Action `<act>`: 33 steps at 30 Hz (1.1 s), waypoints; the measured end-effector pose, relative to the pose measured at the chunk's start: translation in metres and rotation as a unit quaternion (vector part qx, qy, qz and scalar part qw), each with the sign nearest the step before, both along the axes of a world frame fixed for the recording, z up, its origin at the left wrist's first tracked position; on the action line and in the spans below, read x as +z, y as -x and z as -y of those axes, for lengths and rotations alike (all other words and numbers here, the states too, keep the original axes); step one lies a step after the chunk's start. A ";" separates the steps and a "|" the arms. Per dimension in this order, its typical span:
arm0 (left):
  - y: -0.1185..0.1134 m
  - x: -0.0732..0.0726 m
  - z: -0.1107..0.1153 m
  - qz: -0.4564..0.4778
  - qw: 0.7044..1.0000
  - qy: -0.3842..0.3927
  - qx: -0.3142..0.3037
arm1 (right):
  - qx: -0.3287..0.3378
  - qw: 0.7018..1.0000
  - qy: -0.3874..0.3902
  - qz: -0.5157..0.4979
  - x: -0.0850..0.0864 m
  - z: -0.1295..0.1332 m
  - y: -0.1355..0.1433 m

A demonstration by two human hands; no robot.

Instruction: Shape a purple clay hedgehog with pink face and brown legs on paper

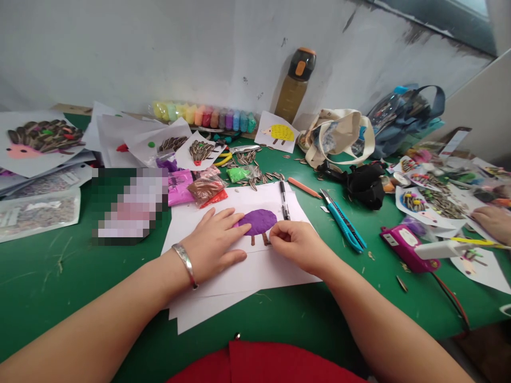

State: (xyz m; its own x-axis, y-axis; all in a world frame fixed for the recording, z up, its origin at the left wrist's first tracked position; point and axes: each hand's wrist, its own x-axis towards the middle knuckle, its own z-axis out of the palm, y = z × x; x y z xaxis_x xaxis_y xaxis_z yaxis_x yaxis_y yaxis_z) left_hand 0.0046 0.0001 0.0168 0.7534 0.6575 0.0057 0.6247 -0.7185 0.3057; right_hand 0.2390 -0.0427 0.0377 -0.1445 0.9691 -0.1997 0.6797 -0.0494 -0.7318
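A flat purple clay oval (261, 222) lies on white paper (223, 276), with two short brown clay legs (253, 240) below it. My left hand (213, 239), a silver bracelet at its wrist, rests spread on the sheet, its fingertips over the oval's left end. A bit of pink shows beside those fingers. At the oval's lower right, my right hand (293, 242) is closed in a pinch against the right leg. What its fingertips hold, if anything, is hidden. Just beyond that hand a black pen (284, 200) lies on the paper.
Right of the paper lie a blue utility knife (342, 221) and an orange stick (304, 188). Behind are sunflower seeds (245, 157), clay packets (206, 187) and a bottle (295, 85). A magenta device (409, 247) and another person's hand (493, 221) are at right.
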 end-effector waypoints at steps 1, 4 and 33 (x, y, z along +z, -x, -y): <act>0.000 0.000 0.000 0.000 1.000 0.001 0.001 | -0.003 1.000 0.004 -0.002 0.000 0.000 0.000; -0.001 0.003 0.000 -0.009 1.000 0.010 0.005 | -0.008 1.000 0.012 -0.003 -0.001 0.000 0.000; -0.002 0.006 0.000 -0.013 1.000 0.013 0.002 | 0.002 0.999 0.020 -0.028 -0.001 -0.001 -0.002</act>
